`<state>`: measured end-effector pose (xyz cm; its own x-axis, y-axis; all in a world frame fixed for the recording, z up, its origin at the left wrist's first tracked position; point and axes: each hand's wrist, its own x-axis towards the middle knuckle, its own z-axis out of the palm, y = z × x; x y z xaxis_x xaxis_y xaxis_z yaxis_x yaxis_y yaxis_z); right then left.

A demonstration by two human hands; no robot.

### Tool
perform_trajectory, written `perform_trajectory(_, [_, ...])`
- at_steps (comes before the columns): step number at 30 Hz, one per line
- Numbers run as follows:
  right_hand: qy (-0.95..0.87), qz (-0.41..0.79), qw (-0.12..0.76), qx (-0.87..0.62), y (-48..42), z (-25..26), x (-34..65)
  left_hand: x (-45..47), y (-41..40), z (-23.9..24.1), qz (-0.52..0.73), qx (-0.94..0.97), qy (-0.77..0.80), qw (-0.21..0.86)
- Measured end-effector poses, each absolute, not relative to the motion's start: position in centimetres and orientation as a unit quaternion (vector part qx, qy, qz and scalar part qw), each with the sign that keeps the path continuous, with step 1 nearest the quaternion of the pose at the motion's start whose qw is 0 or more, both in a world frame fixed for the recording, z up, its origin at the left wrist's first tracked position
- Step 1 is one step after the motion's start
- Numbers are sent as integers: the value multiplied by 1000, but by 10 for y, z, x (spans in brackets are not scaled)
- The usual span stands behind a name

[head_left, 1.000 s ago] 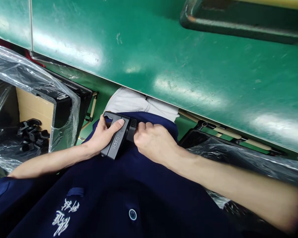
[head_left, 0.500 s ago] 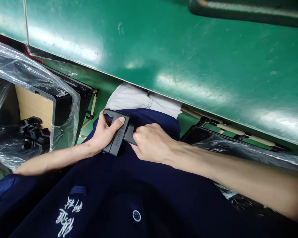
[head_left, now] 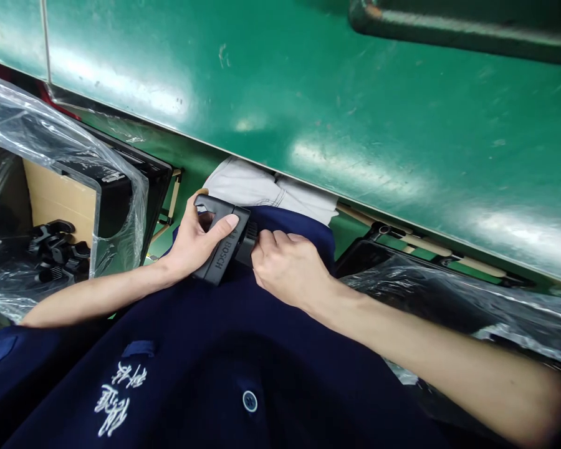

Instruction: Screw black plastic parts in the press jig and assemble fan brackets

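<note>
A black plastic housing (head_left: 223,246) marked BOSCH is held tilted just above my lap. My left hand (head_left: 191,240) is closed round its left side, the thumb pressed on the front face and the fingers behind. On the housing's right side sits a smaller black block-like part (head_left: 247,243), touching or very near it. My right hand (head_left: 287,265) is curled in a fist with its fingers on this small part. The fingers hide the part's right end, so I cannot see how the two pieces meet.
A green worktable (head_left: 262,75) lies ahead, with a dark tray-like object (head_left: 462,28) at its far right. On my left stands a plastic-lined black bin (head_left: 116,206) with cardboard and several black clip-like parts (head_left: 60,249). Another plastic-lined bin (head_left: 402,280) is on the right.
The housing has tilted a little, and a ribbed end of the small part now shows. My right hand has turned slightly, its knuckles more upward. Both hands keep their holds.
</note>
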<state>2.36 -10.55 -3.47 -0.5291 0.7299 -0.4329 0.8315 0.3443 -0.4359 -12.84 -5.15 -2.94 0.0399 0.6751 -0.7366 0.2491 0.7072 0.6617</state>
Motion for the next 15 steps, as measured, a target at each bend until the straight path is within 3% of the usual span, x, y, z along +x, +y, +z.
perform_trajectory(7, [764,-345,3,544,-113,-38,39,-133,-41,-27,124,221,720,646])
perform_trajectory(15, [780,-399,60,479,-100,-34,29,-131,-53,-27,152,337,659,655])
